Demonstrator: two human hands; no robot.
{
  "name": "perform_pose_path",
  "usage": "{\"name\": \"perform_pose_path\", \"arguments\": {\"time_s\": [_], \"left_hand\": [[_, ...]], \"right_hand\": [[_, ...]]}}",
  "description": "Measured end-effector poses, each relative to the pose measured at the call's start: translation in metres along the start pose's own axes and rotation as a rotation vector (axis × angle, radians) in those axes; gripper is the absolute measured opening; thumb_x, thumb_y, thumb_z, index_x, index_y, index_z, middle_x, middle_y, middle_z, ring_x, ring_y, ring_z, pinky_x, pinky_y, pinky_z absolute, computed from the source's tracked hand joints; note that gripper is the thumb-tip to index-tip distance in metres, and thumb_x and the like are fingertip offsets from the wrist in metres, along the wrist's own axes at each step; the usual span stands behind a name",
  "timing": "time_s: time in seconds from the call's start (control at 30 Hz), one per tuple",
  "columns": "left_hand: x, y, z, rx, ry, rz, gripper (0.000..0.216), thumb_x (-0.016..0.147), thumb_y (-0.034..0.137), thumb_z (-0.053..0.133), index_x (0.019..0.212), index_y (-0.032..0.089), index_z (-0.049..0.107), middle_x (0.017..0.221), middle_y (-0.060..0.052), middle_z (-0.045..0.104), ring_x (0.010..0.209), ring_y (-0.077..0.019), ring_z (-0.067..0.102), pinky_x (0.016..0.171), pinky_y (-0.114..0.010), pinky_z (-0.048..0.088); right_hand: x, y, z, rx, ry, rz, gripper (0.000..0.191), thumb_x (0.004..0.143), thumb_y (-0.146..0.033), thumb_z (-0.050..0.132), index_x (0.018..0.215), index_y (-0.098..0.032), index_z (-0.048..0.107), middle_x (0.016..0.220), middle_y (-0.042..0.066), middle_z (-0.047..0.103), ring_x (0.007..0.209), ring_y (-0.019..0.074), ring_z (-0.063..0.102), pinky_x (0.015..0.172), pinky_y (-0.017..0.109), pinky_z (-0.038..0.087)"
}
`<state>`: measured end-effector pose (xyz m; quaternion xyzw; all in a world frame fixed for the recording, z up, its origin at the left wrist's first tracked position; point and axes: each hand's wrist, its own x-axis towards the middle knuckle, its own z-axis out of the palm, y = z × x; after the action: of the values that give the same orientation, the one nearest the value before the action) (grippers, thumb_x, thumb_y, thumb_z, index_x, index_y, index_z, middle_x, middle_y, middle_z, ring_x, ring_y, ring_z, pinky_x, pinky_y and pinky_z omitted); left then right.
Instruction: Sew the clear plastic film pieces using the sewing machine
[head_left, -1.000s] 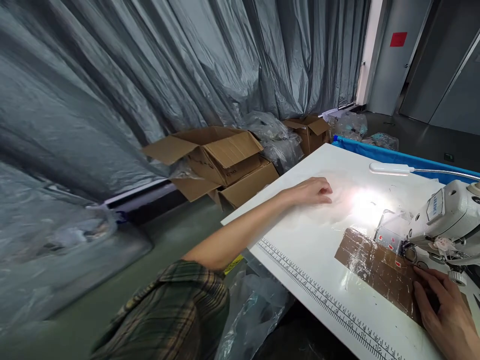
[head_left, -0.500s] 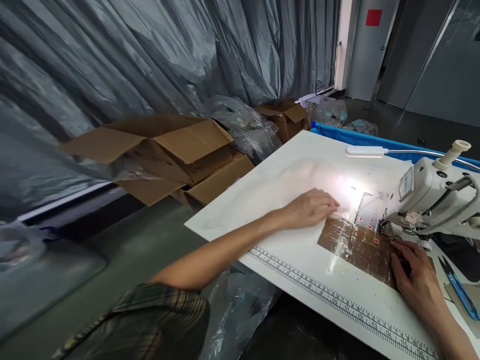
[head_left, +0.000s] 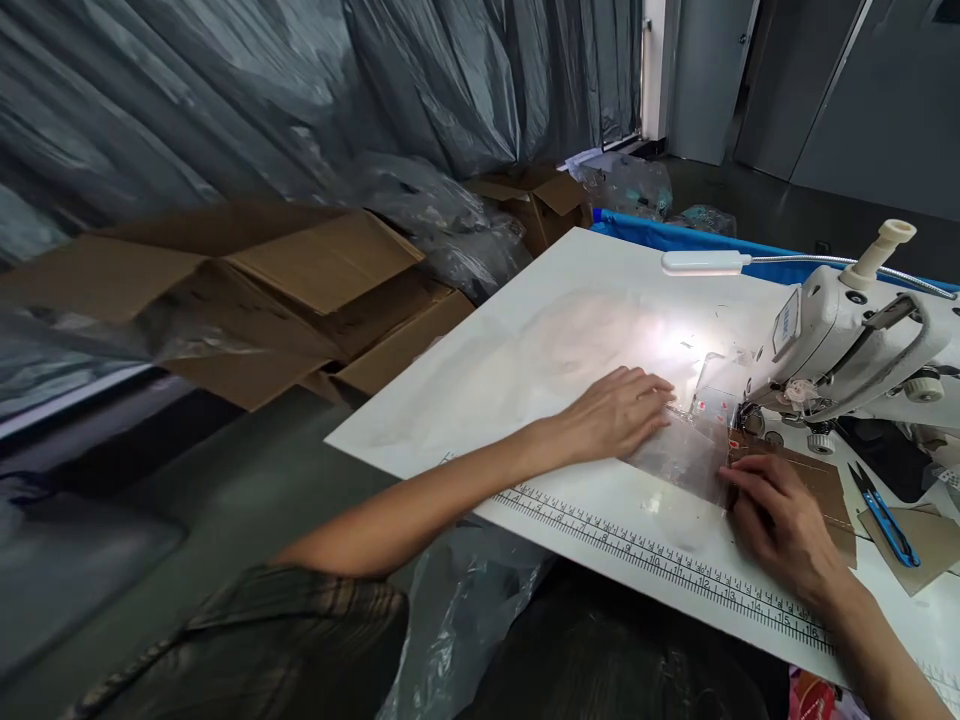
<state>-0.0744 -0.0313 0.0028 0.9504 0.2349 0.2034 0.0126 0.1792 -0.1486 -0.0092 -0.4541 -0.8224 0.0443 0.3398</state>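
Note:
A clear plastic sheet [head_left: 679, 462] lies on the white table in front of the sewing machine [head_left: 847, 340]. My left hand [head_left: 621, 412] rests on its left edge, fingers stretched out and lying flat. At the sheet's right edge, the thumb and index finger of my right hand [head_left: 784, 515] are closed on the plastic. A brown sheet [head_left: 817, 482] extends to the right beyond my right hand, partly covered by it. Small red marks [head_left: 721, 406] show on clear plastic near the needle area. Whether the two sheets are joined, I cannot tell.
Blue-handled thread snips [head_left: 889, 520] lie on a greyish-brown piece [head_left: 930, 545] at the right. A lamp [head_left: 705, 263] lights the table. A printed ruler [head_left: 652, 555] runs along the front edge. Cardboard boxes [head_left: 322, 270] and plastic bags [head_left: 465, 230] stand beyond the left side.
The brown sheet has shifted right, out from between my hands, and clear plastic now lies there. My right hand has moved left, closer to my left hand. The view has shifted slightly.

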Motion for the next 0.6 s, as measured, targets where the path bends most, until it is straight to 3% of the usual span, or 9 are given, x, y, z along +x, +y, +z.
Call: {"name": "perform_pose_path", "arguments": {"time_s": [0.13, 0.23, 0.3, 0.4, 0.5, 0.6], "left_hand": [[0.0, -0.016, -0.002, 0.046, -0.086, -0.071, 0.027, 0.102, 0.028, 0.044, 0.113, 0.013, 0.064, 0.096, -0.008, 0.067, 0.083, -0.0174, 0.062, 0.073, -0.029, 0.049], [0.008, -0.031, -0.014, 0.041, -0.044, -0.115, 0.027, 0.101, 0.019, 0.042, 0.107, 0.015, 0.068, 0.088, -0.006, 0.066, 0.08, -0.0159, 0.062, 0.07, -0.027, 0.048], [0.015, -0.044, -0.029, 0.081, -0.009, -0.195, 0.026, 0.1, 0.018, 0.043, 0.108, 0.015, 0.068, 0.091, -0.006, 0.066, 0.081, -0.0166, 0.061, 0.071, -0.028, 0.049], [0.024, -0.059, -0.051, 0.241, 0.009, -0.354, 0.025, 0.097, 0.017, 0.047, 0.111, 0.014, 0.067, 0.106, -0.01, 0.066, 0.095, -0.0217, 0.06, 0.085, -0.038, 0.047], [0.025, -0.054, -0.053, 0.265, 0.018, -0.344, 0.026, 0.095, 0.017, 0.051, 0.117, 0.014, 0.064, 0.129, -0.013, 0.058, 0.11, -0.0254, 0.056, 0.092, -0.042, 0.044], [0.022, -0.03, -0.03, 0.085, -0.048, -0.205, 0.023, 0.097, 0.024, 0.051, 0.113, 0.014, 0.064, 0.119, -0.011, 0.062, 0.101, -0.0228, 0.058, 0.087, -0.038, 0.044]], "right_hand": [[0.006, -0.009, 0.0, 0.079, -0.092, -0.108, 0.027, 0.086, -0.005, 0.05, 0.099, -0.02, 0.068, 0.09, 0.007, 0.069, 0.085, 0.0203, 0.063, 0.072, 0.035, 0.059], [0.005, -0.007, 0.0, 0.121, -0.089, -0.088, 0.025, 0.086, -0.004, 0.05, 0.094, -0.02, 0.068, 0.087, 0.006, 0.068, 0.083, 0.0192, 0.062, 0.07, 0.033, 0.058], [0.005, -0.005, -0.001, 0.134, -0.079, -0.085, 0.024, 0.086, -0.004, 0.051, 0.092, -0.019, 0.068, 0.086, 0.006, 0.068, 0.083, 0.0189, 0.062, 0.07, 0.033, 0.058], [0.005, -0.005, -0.001, 0.145, -0.072, -0.087, 0.025, 0.085, -0.003, 0.051, 0.09, -0.019, 0.069, 0.085, 0.006, 0.068, 0.081, 0.0183, 0.062, 0.069, 0.032, 0.057], [0.007, -0.006, -0.003, 0.175, -0.053, -0.095, 0.026, 0.085, -0.004, 0.051, 0.088, -0.02, 0.07, 0.085, 0.006, 0.068, 0.081, 0.0179, 0.062, 0.069, 0.032, 0.057], [0.008, -0.006, -0.006, 0.192, -0.016, -0.062, 0.027, 0.084, -0.005, 0.05, 0.089, -0.022, 0.071, 0.085, 0.005, 0.07, 0.082, 0.0181, 0.064, 0.071, 0.033, 0.058]]}}
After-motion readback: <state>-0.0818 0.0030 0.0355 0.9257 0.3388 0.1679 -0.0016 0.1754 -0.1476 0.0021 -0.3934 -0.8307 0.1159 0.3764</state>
